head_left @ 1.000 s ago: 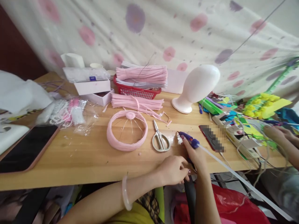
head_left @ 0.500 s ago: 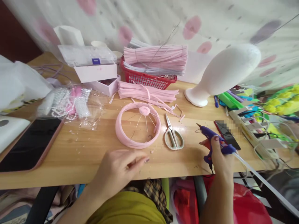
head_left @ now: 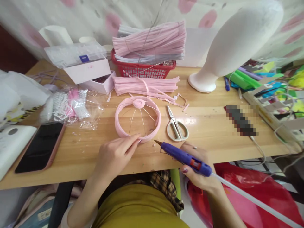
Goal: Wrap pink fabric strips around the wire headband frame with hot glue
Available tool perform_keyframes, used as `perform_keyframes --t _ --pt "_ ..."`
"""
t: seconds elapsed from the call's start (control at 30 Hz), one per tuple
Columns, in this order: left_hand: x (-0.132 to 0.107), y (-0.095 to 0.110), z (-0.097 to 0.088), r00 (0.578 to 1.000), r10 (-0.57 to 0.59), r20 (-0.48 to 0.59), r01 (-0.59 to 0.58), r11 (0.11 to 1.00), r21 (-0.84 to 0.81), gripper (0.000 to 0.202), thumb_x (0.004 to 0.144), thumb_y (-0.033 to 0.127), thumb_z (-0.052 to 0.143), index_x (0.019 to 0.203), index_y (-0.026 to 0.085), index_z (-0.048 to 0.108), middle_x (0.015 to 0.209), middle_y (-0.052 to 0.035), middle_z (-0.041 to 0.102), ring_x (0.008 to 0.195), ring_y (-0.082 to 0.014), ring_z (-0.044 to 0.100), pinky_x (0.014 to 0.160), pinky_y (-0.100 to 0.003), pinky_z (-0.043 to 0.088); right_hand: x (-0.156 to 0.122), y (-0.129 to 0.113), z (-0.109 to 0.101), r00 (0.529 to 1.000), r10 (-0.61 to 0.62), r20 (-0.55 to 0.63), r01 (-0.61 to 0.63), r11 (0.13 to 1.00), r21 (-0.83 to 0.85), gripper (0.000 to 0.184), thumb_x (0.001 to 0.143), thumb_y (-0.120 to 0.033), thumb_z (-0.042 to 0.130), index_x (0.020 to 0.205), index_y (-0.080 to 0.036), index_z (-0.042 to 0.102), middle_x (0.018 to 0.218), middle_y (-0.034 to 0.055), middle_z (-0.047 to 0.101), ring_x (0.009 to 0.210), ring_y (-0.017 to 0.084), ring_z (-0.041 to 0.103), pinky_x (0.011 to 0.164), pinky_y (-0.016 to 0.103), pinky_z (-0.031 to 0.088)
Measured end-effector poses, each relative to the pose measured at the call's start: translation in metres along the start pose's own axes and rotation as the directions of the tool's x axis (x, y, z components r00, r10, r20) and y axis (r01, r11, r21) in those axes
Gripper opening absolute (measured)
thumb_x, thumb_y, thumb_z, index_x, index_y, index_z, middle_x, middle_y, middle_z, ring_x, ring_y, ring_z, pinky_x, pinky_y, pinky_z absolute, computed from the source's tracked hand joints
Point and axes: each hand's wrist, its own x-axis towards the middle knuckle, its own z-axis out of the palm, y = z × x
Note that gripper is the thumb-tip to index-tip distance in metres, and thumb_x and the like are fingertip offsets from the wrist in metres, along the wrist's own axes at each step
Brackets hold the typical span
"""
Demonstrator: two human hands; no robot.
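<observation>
A pink wrapped ring with thin wire spokes (head_left: pixel 138 117) lies on the wooden table (head_left: pixel 209 126). My left hand (head_left: pixel 117 154) pinches its near rim with thumb and fingers. My right hand (head_left: pixel 198 167) grips a purple glue gun (head_left: pixel 182 157) at the table's front edge. The gun's nozzle points left toward the ring's near side, a short gap away. A white glue stick (head_left: pixel 256 202) trails from the gun's back to the lower right.
White-handled scissors (head_left: pixel 176 129) lie right of the ring. Behind stand pink strip bundles (head_left: pixel 146 85), a red basket (head_left: pixel 143 69), pink boxes (head_left: pixel 89 71) and a white foam head (head_left: pixel 237 41). A phone (head_left: pixel 40 146) and bead bags (head_left: pixel 71 106) lie left; a power strip (head_left: pixel 273 109) and clutter right.
My left hand has moved forward and taken hold of the ring's near rim. My right hand swung the glue gun left and nearer me, nozzle now toward the ring. The camera moved closer.
</observation>
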Motion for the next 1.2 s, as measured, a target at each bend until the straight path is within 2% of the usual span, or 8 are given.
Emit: perform_keyframes --t 0.1,0.23,0.3,0.4,0.6,0.87,1.2 --pt "-0.003 -0.003 0.002 0.997 -0.079 0.021 0.079 0.996 -0.039 0.017 0.095 0.021 0.058 0.096 0.019 0.075 0.084 -0.0030 0.081 0.067 -0.0157 0.075 0.064 -0.023 0.054 -0.001 0.000 0.015 0.985 -0.153 0.080 0.156 0.987 -0.044 0.060 0.092 -0.072 0.042 0.071 -0.020 0.061 0.058 0.0012 0.054 0.055 0.015 0.052 0.050 0.027 0.039" --pt "-0.005 -0.005 0.009 0.958 -0.277 0.075 0.287 0.922 -0.260 0.012 0.091 0.024 0.062 0.093 0.021 0.073 0.058 0.0049 0.071 0.049 -0.0105 0.066 0.056 -0.019 0.051 -0.002 0.003 0.027 0.971 -0.239 0.026 0.240 0.968 -0.073 0.051 0.094 -0.064 0.048 0.069 -0.020 0.054 0.057 -0.0008 0.050 0.054 0.014 0.047 0.051 0.026 0.036" --pt "-0.005 -0.003 0.012 0.935 -0.341 0.097 0.352 0.861 -0.367 0.009 0.089 0.023 0.062 0.091 0.020 0.071 0.054 0.0066 0.067 0.047 -0.0097 0.064 0.055 -0.018 0.051 0.000 0.004 0.032 0.962 -0.274 -0.001 0.273 0.958 -0.091 0.049 0.093 -0.062 0.051 0.067 -0.020 0.051 0.057 -0.0013 0.048 0.054 0.013 0.044 0.051 0.026 0.034" --pt "-0.006 0.000 0.014 0.907 -0.407 0.104 0.410 0.801 -0.436 0.006 0.087 0.023 0.063 0.088 0.020 0.068 0.050 0.0080 0.065 0.045 -0.0093 0.062 0.053 -0.018 0.050 0.002 0.004 0.039 0.950 -0.313 -0.014 0.309 0.942 -0.130 0.046 0.093 -0.059 0.054 0.069 -0.020 0.053 0.057 -0.0012 0.048 0.056 0.014 0.045 0.053 0.026 0.034" --pt "-0.007 0.002 0.016 0.892 -0.441 0.096 0.434 0.779 -0.453 0.007 0.088 0.024 0.062 0.089 0.019 0.066 0.050 0.0078 0.064 0.045 -0.0086 0.061 0.055 -0.018 0.050 0.005 0.003 0.044 0.945 -0.326 0.001 0.321 0.931 -0.174 0.044 0.094 -0.058 0.053 0.074 -0.019 0.058 0.060 0.0004 0.052 0.058 0.015 0.047 0.054 0.027 0.036" --pt "-0.007 0.003 0.015 0.887 -0.449 0.102 0.443 0.769 -0.460 0.008 0.089 0.026 0.062 0.089 0.019 0.066 0.050 0.0074 0.063 0.044 -0.0078 0.059 0.053 -0.017 0.048 0.006 0.000 0.044 0.948 -0.319 0.011 0.314 0.926 -0.210 0.046 0.096 -0.059 0.048 0.072 -0.021 0.055 0.059 0.0000 0.052 0.057 0.016 0.047 0.054 0.028 0.037" --pt "-0.008 0.004 0.016 0.889 -0.446 0.103 0.439 0.764 -0.473 0.007 0.089 0.025 0.062 0.089 0.019 0.066 0.051 0.0075 0.063 0.045 -0.0074 0.059 0.053 -0.016 0.047 0.006 -0.002 0.045 0.949 -0.316 -0.015 0.304 0.924 -0.233 0.044 0.094 -0.059 0.052 0.071 -0.022 0.053 0.059 0.0000 0.051 0.056 0.015 0.048 0.053 0.028 0.036"
